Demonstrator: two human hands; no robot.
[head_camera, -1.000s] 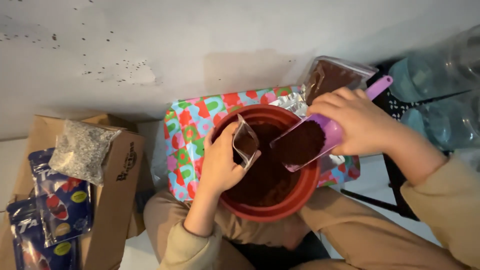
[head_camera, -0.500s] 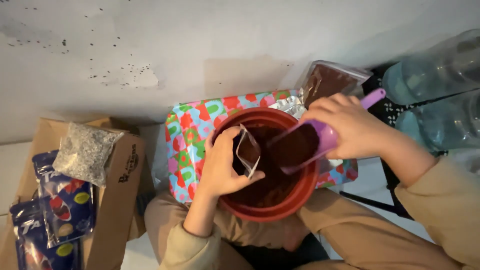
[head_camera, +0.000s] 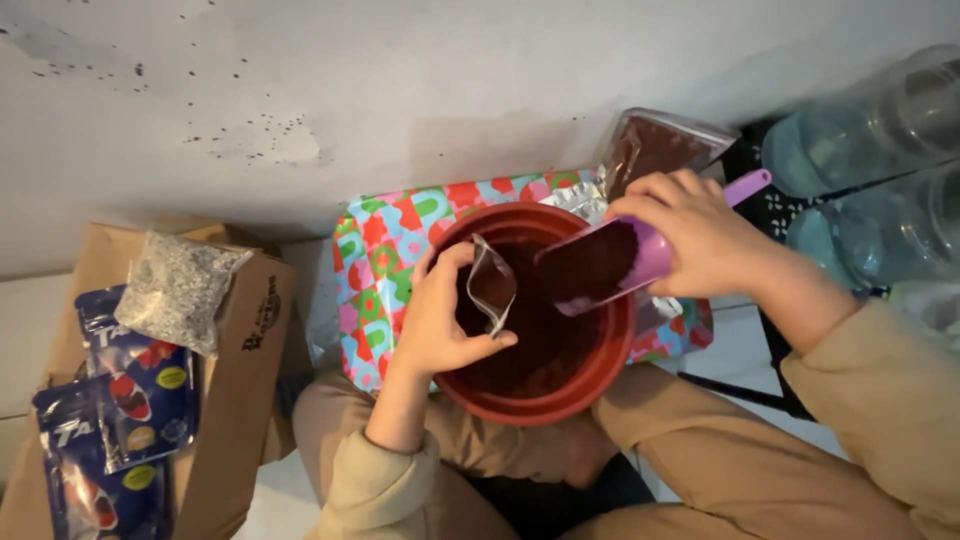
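I read this as the filling step: my right hand (head_camera: 712, 232) is wrapped around a purple plastic scoop (head_camera: 612, 268) loaded with dark brown powder, tilted so its mouth points down toward the small clear plastic pouch (head_camera: 492, 285) that my left hand (head_camera: 443, 320) pinches by its side, fingers closed on the film. Both sit over the round red plastic bowl (head_camera: 600, 375) of the same powder, the bowl directly beneath the 2 grips. The scoop lip is near the pouch mouth, though I cannot tell if they touch. Next, I judge, the tip must meet the opening squarely. The left wrist is bent inward; the right forearm reaches in from the far side, knuckles up.
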